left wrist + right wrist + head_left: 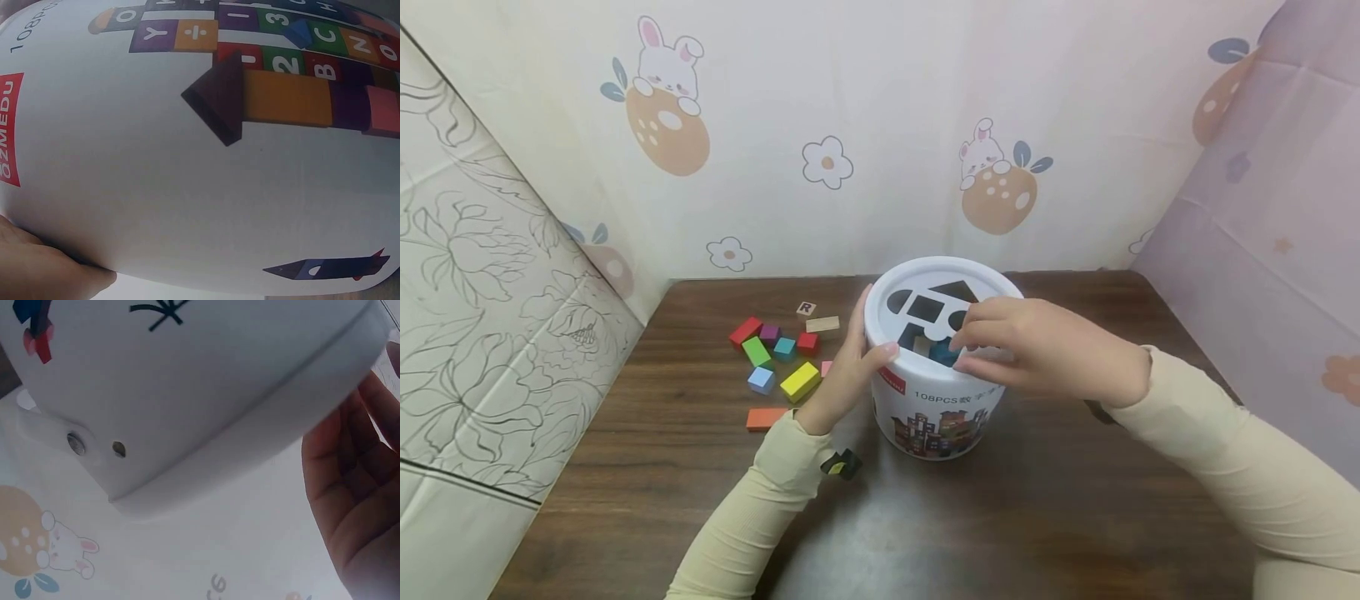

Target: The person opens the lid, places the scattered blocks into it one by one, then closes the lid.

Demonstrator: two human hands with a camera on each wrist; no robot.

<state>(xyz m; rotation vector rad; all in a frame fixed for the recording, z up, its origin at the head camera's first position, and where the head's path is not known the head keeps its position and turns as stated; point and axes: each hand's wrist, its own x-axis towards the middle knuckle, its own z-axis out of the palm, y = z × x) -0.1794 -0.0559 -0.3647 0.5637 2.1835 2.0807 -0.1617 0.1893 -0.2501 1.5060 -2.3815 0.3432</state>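
Note:
A white bucket (936, 408) with printed block pictures stands upright on the table, its lid (891, 321) cut with shaped holes. My left hand (842, 367) grips its left side, thumb on the rim and fingers along the wall; the left wrist view shows the printed wall (156, 187) close up. Over the lid's front right, my right hand (1037, 346) has bent fingers and pinches a blue block (943, 352) at the front hole. A pale wooden block shows beside it in that hole. In the right wrist view the right hand (356, 481) is beside the rim.
Left of the bucket lie several loose blocks, among them a yellow block (801, 382), a green block (757, 352), an orange block (767, 418) and a letter cube (806, 309). A patterned curtain (880, 208) hangs behind the wooden table (647, 467).

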